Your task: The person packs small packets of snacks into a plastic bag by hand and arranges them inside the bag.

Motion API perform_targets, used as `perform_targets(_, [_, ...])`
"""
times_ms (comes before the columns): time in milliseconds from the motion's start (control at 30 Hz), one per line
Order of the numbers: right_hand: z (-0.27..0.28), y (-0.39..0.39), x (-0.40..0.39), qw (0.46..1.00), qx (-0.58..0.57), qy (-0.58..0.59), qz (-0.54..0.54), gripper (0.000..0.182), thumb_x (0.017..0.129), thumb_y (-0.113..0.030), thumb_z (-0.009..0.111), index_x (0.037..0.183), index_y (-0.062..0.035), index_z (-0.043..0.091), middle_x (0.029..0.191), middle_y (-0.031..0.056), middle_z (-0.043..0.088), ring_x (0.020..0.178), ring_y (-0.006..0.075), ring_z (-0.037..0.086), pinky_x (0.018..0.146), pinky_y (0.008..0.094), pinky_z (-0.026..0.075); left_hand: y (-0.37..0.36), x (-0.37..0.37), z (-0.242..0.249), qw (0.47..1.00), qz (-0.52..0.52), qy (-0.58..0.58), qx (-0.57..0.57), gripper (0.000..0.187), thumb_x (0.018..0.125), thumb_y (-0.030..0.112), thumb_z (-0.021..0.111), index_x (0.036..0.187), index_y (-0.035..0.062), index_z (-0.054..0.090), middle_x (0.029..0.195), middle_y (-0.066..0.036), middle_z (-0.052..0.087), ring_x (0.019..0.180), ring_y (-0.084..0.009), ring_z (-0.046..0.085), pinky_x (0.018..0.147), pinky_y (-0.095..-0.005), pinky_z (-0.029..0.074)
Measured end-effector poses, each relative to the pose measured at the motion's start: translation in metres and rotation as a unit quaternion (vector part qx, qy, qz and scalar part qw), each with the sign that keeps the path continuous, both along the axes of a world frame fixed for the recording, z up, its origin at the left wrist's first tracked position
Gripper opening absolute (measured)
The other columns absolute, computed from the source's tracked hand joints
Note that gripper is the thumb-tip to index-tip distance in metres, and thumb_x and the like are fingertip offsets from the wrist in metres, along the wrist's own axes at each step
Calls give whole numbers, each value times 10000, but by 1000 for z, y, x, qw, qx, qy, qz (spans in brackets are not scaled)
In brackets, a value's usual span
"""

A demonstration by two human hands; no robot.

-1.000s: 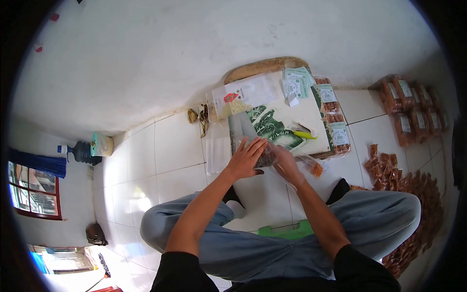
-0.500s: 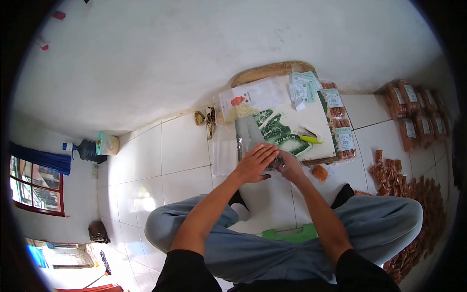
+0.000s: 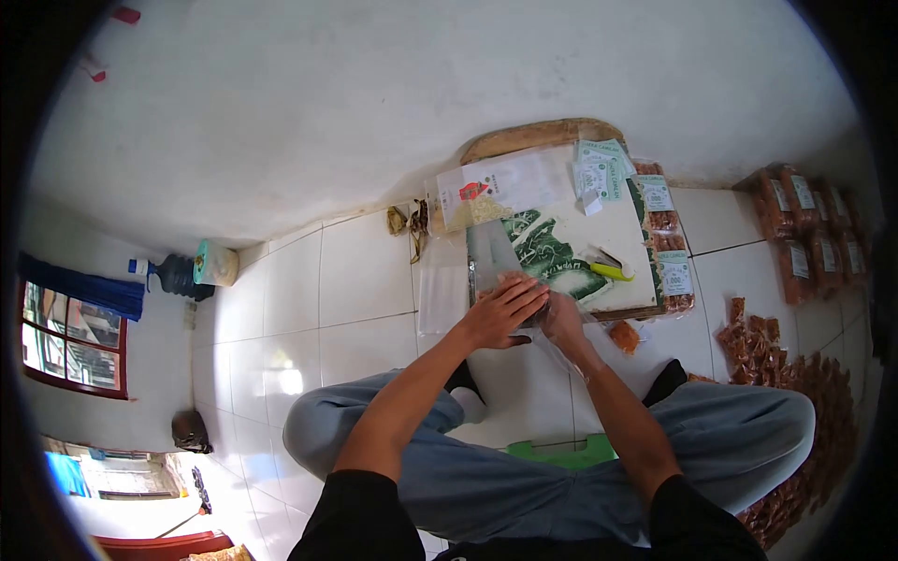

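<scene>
My left hand [image 3: 505,309] lies across a clear plastic bag [image 3: 578,355] at the near edge of the low board [image 3: 608,299], its fingers stretched out and the thumb below. Beside it, my right hand [image 3: 564,323] is in or under the thin plastic, which reaches back along the wrist; its fingertips are hidden. On the board lie a yellow-green cutter or stapler [image 3: 613,270], printed green-and-white labels [image 3: 601,170] and a green patterned sheet [image 3: 543,248]. A clear bag with a red print [image 3: 477,192] rests at the upper left of the board.
Labelled snack packs [image 3: 675,274] line the board's right side. More brown packs [image 3: 795,234] stand by the wall, with a pile of small packets [image 3: 814,402] on the floor. One orange packet [image 3: 624,337] sits near my right hand. A green stool [image 3: 561,453] is between my legs.
The view has shifted slightly, moving the scene a little to the right. My hands stay together at the board's edge; the plastic now shows farther along my right wrist.
</scene>
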State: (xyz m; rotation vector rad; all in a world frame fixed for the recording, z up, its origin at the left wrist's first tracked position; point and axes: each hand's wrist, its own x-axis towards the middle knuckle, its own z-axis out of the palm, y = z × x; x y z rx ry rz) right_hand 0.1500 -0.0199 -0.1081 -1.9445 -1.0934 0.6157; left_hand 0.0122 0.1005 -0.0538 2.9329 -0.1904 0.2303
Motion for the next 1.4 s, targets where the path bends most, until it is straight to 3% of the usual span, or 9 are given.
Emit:
perform_targets(333, [4,9,-4,989,-18,149,5,171,789,-104,606,893,20,664,761,222,656,721,386,664,623,437,498,-1,-2,9,999,-20,-26,-13,850,780,436,730,1428,1,391,1493,-141,391,1401,-288,345,1179,-434,243])
perform_targets(400, [-6,10,-10,974,31,224,-31,251,910,-247,622,880,-9,697,593,55,595,502,144,559,459,334,440,-1,-17,8,991,124,-53,-18,836,858,484,647,1470,15,324,1515,-137,362,1406,-299,331,1162,-456,238])
perform_targets(433, [-6,8,-10,974,29,224,-30,251,910,-247,622,880,-9,697,593,55,595,502,144,559,459,334,440,-2,-19,0,991,125,-53,-19,836,858,484,647,1470,15,324,1515,-137,362,1406,-299,331,1162,-456,238])
perform_targets(500, [1,2,-11,978,36,207,-12,249,947,-240,598,960,-11,697,618,34,605,475,115,540,405,310,409,-3,-23,-18,844,467,-261,-42,694,914,456,572,1423,19,393,1445,-148,445,1328,-320,420,1097,-494,300])
perform_targets(533, [13,0,-14,978,34,205,-8,249,947,-240,598,960,-11,697,618,34,605,475,115,540,405,310,409,-3,-20,-20,841,471,-263,-42,694,914,456,572,1423,19,393,1445,-148,445,1328,-320,420,1097,-494,300])
perform_targets(600, [32,-2,-22,945,32,317,-76,231,951,-192,586,1042,3,670,637,52,614,448,120,532,371,280,398,0,-12,-29,588,738,-174,-282,558,932,427,547,1314,23,506,1295,-141,567,1204,-324,516,1017,-487,377])
perform_targets(733, [22,-6,-23,939,78,328,-63,287,952,-196,594,1135,21,631,650,62,616,442,130,546,350,271,406,-11,-12,-38,621,686,-173,-337,470,937,417,547,1199,28,590,1129,-127,647,1098,-319,569,947,-458,426])
perform_targets(933, [24,-10,-24,894,55,438,-74,363,928,-238,652,1158,41,627,634,61,608,411,134,543,333,270,409,-17,-3,-42,705,636,-198,-243,402,950,386,543,1137,43,636,1045,-139,674,1043,-325,580,933,-431,441])
perform_targets(1400, [26,-7,-39,919,101,354,-142,373,948,-316,633,932,49,708,534,9,545,401,75,498,335,253,357,-23,-2,-45,771,525,-261,-251,283,923,254,615,1058,5,612,979,-168,652,939,-357,578,847,-439,473])
